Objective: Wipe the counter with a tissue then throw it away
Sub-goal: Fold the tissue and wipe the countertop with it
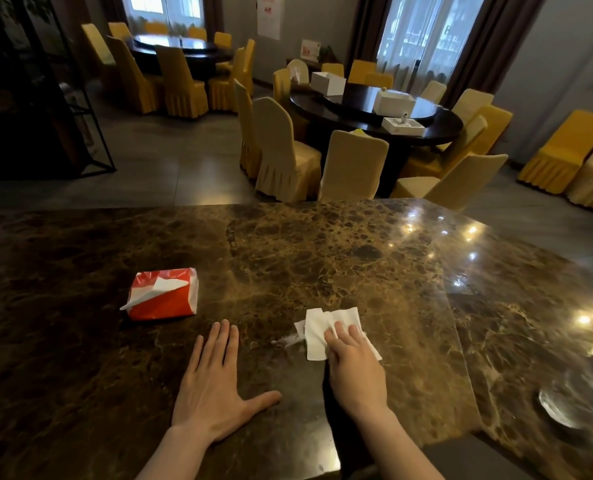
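Note:
A white tissue lies flat on the dark brown marble counter. My right hand presses down on the tissue's near right part with its fingers spread over it. A pale smear shows on the counter just left of the tissue. My left hand rests flat on the counter, palm down, fingers apart, holding nothing. A red and white tissue pack sits on the counter to the left, with one tissue sticking out of its top.
A glass dish sits on the counter at the far right. Beyond the counter's far edge stand round dark tables with yellow-covered chairs and white boxes. A dark metal rack stands at the left.

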`<state>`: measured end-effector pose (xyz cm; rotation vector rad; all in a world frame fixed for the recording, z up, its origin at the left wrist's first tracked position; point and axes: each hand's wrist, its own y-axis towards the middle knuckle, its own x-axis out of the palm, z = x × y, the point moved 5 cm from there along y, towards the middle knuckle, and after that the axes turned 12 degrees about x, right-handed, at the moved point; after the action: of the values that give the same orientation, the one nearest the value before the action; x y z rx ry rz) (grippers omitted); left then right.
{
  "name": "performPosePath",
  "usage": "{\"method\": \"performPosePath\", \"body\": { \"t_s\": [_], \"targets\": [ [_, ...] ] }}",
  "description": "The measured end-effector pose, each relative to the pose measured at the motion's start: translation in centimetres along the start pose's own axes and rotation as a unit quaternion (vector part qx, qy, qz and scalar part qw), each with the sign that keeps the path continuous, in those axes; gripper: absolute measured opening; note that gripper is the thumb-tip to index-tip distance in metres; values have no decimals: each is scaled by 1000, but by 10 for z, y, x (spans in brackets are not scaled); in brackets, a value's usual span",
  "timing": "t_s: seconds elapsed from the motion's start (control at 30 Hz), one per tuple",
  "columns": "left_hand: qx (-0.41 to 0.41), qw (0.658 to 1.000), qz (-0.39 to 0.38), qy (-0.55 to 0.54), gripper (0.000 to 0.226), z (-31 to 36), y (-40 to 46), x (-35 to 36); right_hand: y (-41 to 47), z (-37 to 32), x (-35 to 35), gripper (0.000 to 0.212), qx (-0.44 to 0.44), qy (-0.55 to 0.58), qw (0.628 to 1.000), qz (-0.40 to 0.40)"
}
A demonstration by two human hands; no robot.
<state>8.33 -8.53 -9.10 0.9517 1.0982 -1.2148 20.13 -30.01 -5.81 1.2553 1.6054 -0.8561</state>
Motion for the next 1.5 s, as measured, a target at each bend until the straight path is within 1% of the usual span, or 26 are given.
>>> {"method": "performPosePath", "body": {
  "t_s": [0.07, 0.1, 0.23, 0.27, 0.3, 0.37, 0.43, 0.47, 0.53, 0.57, 0.63, 0.67, 0.7, 0.73, 0.77, 0.83, 0.87, 0.93, 1.0, 1.07, 1.1, 1.2, 1.27, 1.37, 1.43, 1.5],
  "targets": [
    [-2, 1000, -8, 4, 141, 0, 1, 2, -3, -6, -1, 27, 21, -18, 1000, 11],
    [-3, 1000, -9, 4, 141, 0, 1, 2, -6, -13, 2, 26, 10, -26, 1000, 7],
    [-2, 1000, -18, 5, 143, -2, 2, 3, -29, -42, 14, 31, -135, 9, 990, -28],
    [-4, 1000, -17, 6, 143, -2, 2, 3, -30, -41, 12, 32, -154, 13, 988, -27],
    [-5, 1000, -16, 6, 143, -1, 3, 3, -28, -36, 8, 34, -147, 19, 989, -26],
    [-3, 1000, -15, 3, 142, -1, 2, 2, -21, -21, -3, 33, -95, 33, 995, -19],
    [-3, 1000, -11, 1, 142, -2, 2, 1, -15, -9, -15, 25, -37, 54, 998, 4],
    [-2, 1000, -13, 1, 142, -2, 2, 1, -11, -5, -19, 24, -14, 86, 996, 11],
    [-1, 1000, -15, -1, 142, -1, 2, 1, 0, 2, -31, 29, 45, 201, 978, 25],
    [-1, 1000, -15, -1, 142, -1, 2, 1, 8, 7, -38, 30, 85, 269, 959, 35],
    [1, 1000, -16, 2, 141, -2, 2, 0, 25, 20, -50, 28, 185, 397, 897, 54],
    [1, 1000, -17, 3, 141, -1, 2, 0, 32, 29, -54, 24, 234, 445, 862, 59],
    [1, 1000, -17, 4, 140, -1, 2, 0, 38, 37, -59, 21, 269, 467, 840, 68],
    [1, 1000, -15, 5, 140, 0, 2, 0, 43, 45, -64, 20, 284, 456, 839, 85],
    [1, 1000, -12, 5, 140, 0, 2, -1, 46, 51, -70, 21, 282, 419, 857, 104],
    [2, 1000, -11, 4, 140, 0, 2, 0, 48, 55, -77, 24, 244, 320, 908, 115],
    [1, 1000, -11, 5, 140, -1, 2, 1, 48, 55, -76, 26, 213, 273, 933, 100],
    [-1, 1000, -9, 7, 140, -1, 2, 1, 45, 50, -66, 29, 152, 174, 972, 42],
    [0, 1000, -13, 6, 140, -1, 3, 1, 39, 45, -55, 32, 95, 53, 994, -4],
    [-1, 1000, -7, -1, 140, -1, 3, 1, 34, 41, -51, 33, 48, -56, 997, -12],
    [0, 1000, -4, -2, 140, -1, 3, 1, 33, 40, -51, 34, 34, -75, 996, -17],
    [1, 1000, -8, 2, 139, -2, 2, 2, 35, 38, -47, 41, 16, -67, 997, -43],
    [-1, 1000, -3, 0, 140, -2, 2, 1, 37, 38, -45, 48, 23, -69, 997, -32],
    [0, 1000, -5, 1, 141, -1, 2, 1, 36, 37, -37, 58, 3, -106, 994, -2],
    [-1, 1000, -5, 1, 140, -2, 2, 1, 32, 33, -24, 66, -16, -81, 996, -23],
    [-2, 1000, -9, -1, 140, -2, 2, 1, 28, 31, -11, 64, -21, -53, 997, -48]
  ]
}}
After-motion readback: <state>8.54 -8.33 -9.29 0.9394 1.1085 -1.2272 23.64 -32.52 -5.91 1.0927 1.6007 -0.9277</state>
